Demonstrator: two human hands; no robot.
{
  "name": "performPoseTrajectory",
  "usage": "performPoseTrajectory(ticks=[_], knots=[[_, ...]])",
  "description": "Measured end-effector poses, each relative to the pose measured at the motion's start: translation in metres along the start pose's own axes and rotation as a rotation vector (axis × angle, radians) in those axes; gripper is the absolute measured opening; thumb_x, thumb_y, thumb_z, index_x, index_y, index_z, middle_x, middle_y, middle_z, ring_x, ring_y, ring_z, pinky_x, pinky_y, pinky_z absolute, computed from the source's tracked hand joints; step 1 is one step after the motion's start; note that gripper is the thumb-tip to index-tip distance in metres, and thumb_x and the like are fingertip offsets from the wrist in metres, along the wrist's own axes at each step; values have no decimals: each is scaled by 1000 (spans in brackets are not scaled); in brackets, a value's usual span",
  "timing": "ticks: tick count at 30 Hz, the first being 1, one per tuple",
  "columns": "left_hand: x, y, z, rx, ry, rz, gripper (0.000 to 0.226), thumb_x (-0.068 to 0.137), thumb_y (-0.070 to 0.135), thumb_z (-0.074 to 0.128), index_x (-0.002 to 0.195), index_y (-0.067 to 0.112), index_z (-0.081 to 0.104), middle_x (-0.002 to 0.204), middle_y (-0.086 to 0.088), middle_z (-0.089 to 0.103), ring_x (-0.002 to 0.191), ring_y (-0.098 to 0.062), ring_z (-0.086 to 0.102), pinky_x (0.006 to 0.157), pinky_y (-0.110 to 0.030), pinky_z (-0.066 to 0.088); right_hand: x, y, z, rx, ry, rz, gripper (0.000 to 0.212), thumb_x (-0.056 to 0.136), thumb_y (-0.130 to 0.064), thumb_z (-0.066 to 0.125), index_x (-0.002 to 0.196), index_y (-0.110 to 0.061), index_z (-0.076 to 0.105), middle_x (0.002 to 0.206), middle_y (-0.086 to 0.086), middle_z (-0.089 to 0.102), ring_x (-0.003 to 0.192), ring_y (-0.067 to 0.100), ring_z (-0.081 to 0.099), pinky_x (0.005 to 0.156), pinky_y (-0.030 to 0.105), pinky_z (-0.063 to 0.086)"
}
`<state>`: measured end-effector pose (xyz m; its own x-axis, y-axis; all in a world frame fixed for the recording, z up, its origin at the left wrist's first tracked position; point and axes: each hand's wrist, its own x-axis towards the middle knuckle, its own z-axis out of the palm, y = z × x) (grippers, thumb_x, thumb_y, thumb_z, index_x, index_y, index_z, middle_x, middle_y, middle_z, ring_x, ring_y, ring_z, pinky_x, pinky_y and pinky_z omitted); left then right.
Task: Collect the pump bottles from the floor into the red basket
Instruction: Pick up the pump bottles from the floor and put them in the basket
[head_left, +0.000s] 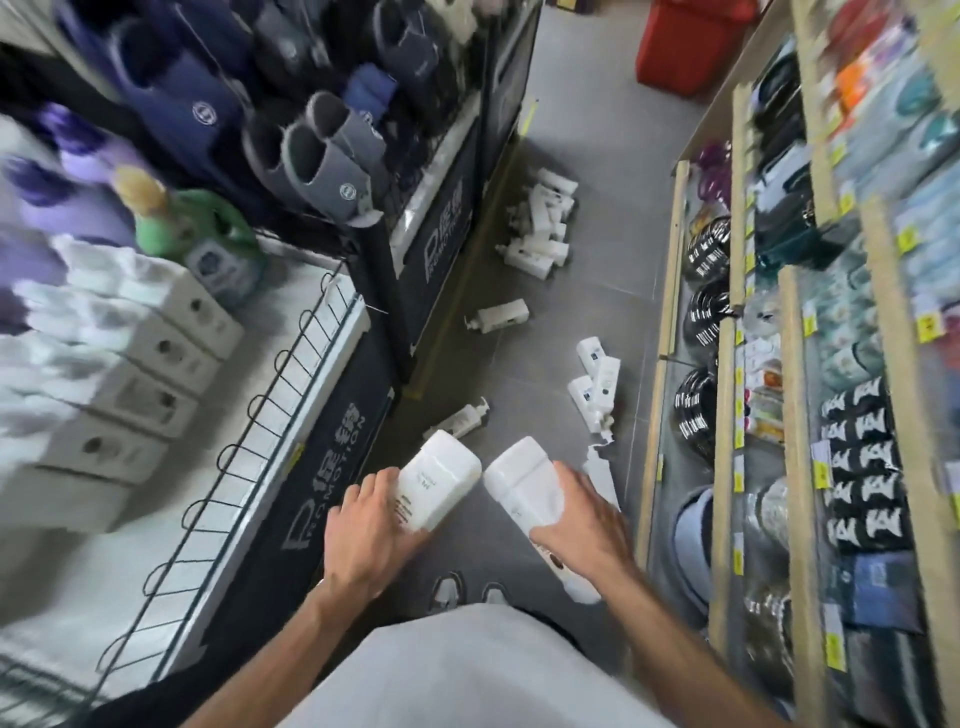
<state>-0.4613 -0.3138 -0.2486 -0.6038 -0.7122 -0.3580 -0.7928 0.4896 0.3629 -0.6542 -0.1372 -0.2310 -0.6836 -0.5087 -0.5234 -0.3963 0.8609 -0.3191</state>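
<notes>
You are standing in a shop aisle and looking down. Your left hand (363, 525) is curling around one white bottle (441, 480) in the lower middle of the frame. Your right hand (582, 514) is holding a second white bottle (524, 483) just beside it. The flat bottoms of both bottles are pointing up and away from you, and the two are almost touching. The red basket (685, 47) is sitting far off on the grey floor (597, 260), at the top of the frame, a bit to the right. More bottles are lying on the floor between you and the basket. A big pile of bottles (543, 228) is resting in the upper middle, next to the dark display stand (441, 244). A single bottle (498, 316) is lying on its side below the pile. A small bunch of three bottles (597, 379) is lying near the shelves (800, 364) on the right. One pump bottle (462, 418) is lying just above the bottle in your left hand. Your shoes (447, 592) are peeking out at the bottom middle. Slippers (317, 156) are hanging at the upper left.
</notes>
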Motion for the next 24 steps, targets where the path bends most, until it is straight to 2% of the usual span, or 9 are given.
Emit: performPoseTrajectory(ticks=[4,8,13,16,20,24], knots=[[-31,1,-20,-144,134,-180,83,69,53,75,141,27,43,125,4,58,115,-22,52,95,-45,43,-10,-20,-21,34,56,-109,87,66,-46,70,142,-47,29,137,-14,53,113,30,62,85,38,47],[-61,11,-27,-245,294,-346,81,62,51,75,135,25,48,119,3,62,108,-22,55,91,-48,49,-12,-40,-35,59,48,-249,87,71,-48,72,146,-49,29,134,-9,57,114,28,61,86,38,48],[-100,16,-33,-259,455,-475,83,61,49,79,134,22,51,115,3,64,103,-22,56,84,-45,50,-14,-64,-47,-29,21,-483,85,75,-50,73,148,-48,29,138,-12,53,109,30,63,82,38,48],[-132,17,-32,-292,543,-598,81,62,46,80,134,22,52,114,1,64,104,-25,57,85,-48,51,-19,-77,-48,-94,-16,-631,88,76,-51,73,152,-48,28,140,-12,51,110,33,63,86,39,50],[-180,16,-29,-360,686,-760,81,59,52,72,133,24,52,110,1,63,100,-28,58,82,-49,52,-35,-101,-41,-167,-69,-820,87,76,-51,74,152,-46,31,139,-12,53,108,30,65,86,38,49],[-231,5,-23,-363,743,-901,84,59,52,71,135,22,52,111,-1,63,99,-29,59,79,-49,53,-61,-125,-20,-255,-129,-939,85,76,-58,68,151,-50,28,134,-13,54,105,32,65,81,37,45]])
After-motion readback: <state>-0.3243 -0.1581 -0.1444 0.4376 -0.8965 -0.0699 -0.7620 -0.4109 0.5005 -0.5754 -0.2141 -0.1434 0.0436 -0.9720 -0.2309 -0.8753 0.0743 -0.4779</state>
